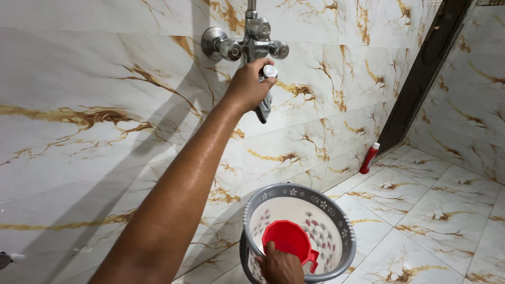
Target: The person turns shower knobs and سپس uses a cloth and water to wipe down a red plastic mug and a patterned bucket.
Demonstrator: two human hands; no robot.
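Note:
My left hand [247, 84] reaches up to a chrome wall tap [247, 44] and is closed around its lower front knob [270, 70], just above the short spout [263, 109]. My arm is wet. Low down, my right hand [280, 267] holds a red plastic mug [286, 239] inside a white bucket with a grey rim [252, 202] and a floral pattern. The bucket stands on the floor directly under the tap. I see no water running from the spout.
White marble-look tiles with gold veins cover the wall and the floor [421, 210]. A red bottle with a white cap [369, 158] stands in the corner by a dark door frame [421, 73].

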